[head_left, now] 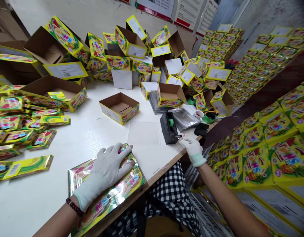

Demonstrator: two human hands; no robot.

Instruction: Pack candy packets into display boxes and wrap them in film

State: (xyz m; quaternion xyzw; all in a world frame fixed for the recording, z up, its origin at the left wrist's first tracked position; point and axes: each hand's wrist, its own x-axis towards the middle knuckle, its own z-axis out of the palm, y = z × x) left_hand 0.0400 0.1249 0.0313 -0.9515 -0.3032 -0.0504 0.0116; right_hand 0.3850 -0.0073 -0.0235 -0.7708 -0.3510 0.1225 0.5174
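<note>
2 gloved hands of mine show in the head view: my left hand [107, 166] lies flat, fingers spread, on a clear-covered display carton [133, 184] at the near edge of the white table [78, 131], pressing without grasping. My right hand [192, 149] has its fingertips drawn in at the front of the black tape dispenser [166, 130]; I can't tell whether tape is between them. I judge this carton filled and covered, with any taping unclear. An unfilled open carton [127, 118], loose fruit-printed packets [10, 121] and clear plastic lids [185, 118] remain; stacked cartons [287, 158] at right look finished. My carton lies flat, long axis roughly along the table edge, its lettering climbing from lower left to upper right.
</note>
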